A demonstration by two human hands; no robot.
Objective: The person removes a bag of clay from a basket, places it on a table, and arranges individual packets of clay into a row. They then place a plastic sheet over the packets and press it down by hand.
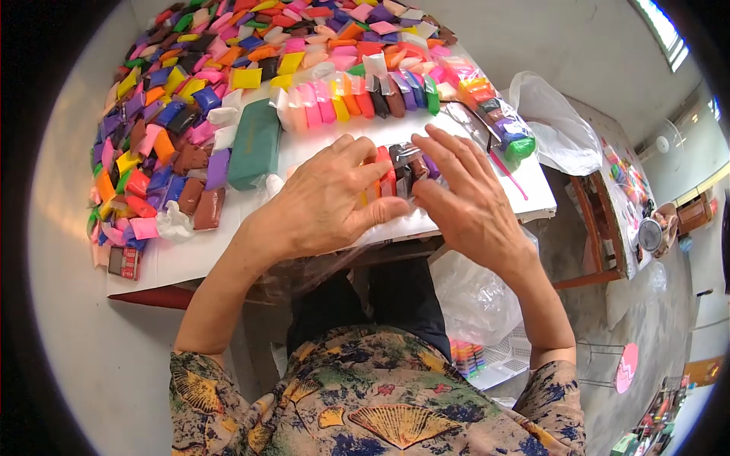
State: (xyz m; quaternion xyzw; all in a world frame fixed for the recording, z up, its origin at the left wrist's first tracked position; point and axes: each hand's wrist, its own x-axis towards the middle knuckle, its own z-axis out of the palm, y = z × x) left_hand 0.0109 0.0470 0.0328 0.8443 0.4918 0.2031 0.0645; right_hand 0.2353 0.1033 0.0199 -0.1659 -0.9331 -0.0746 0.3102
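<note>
A short row of coloured packets, orange, red, black, brown and purple under clear film, lies at the table's front edge between my hands. My left hand curls its fingers round the left end, thumb stretched along the near side. From the right, my right hand bends over the other end, fingertips on the film at the top and thumb at the near side. Both palms hide the ends of the row. Just beyond lies a longer row of packets in clear wrap, next to a dark green box.
A large heap of small coloured packets covers the table's left and back. Bundled packets and a clear plastic bag lie at the right edge. A red-and-grey small box sits front left. A pink-topped stool stands on the floor.
</note>
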